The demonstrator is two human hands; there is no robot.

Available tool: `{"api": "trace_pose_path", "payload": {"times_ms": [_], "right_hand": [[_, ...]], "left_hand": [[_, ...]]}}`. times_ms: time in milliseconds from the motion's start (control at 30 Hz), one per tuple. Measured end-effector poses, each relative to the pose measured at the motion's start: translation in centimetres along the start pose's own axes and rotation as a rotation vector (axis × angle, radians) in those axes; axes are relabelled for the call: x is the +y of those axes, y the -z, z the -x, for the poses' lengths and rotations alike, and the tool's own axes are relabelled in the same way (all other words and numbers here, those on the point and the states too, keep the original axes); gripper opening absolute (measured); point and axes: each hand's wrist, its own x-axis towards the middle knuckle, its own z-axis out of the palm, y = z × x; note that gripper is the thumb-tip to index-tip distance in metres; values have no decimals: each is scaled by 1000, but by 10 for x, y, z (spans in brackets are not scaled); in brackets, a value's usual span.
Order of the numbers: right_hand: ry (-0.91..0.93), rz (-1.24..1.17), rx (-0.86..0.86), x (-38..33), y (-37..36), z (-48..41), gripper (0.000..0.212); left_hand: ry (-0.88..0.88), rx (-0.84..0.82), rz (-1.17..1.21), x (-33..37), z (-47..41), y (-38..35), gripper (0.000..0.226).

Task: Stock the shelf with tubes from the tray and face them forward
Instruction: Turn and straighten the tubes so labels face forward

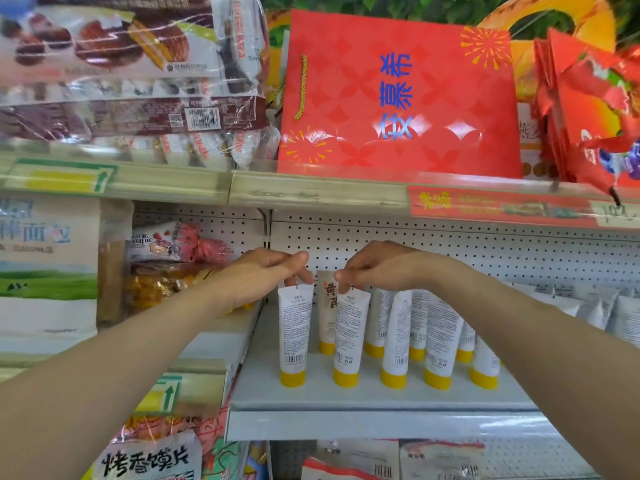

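Several white tubes with yellow caps stand cap-down on the grey shelf [346, 400]. My left hand [266, 271] pinches the top seam of the leftmost front tube [293, 334]. My right hand [377, 266] pinches the top of the second front tube [349, 337]. Both of these tubes show their printed back with a barcode. Behind them one tube [325, 306] shows large brown characters. More tubes [440, 337] stand in rows to the right. No tray is in view.
A white pegboard back wall [450, 247] sits behind the tubes. Snack bags [166, 282] fill the left bay. White pouches [606, 306] lie at the right. A red gift bag [398, 98] stands on the upper shelf, close overhead.
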Motion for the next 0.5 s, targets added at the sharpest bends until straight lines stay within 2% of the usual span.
{"api": "trace_pose_path", "payload": {"times_ms": [100, 267, 400, 500], "right_hand": [[-35, -55, 1, -2, 0, 1, 38], [-18, -26, -21, -3, -1, -4, 19], [19, 7, -5, -3, -5, -6, 21], [37, 15, 5, -3, -4, -4, 22]], "left_hand": [[48, 13, -9, 4, 0, 1, 49], [32, 13, -107, 3, -1, 1, 30], [1, 18, -103, -3, -3, 0, 24], [-27, -42, -138, 2, 0, 2, 22]]}}
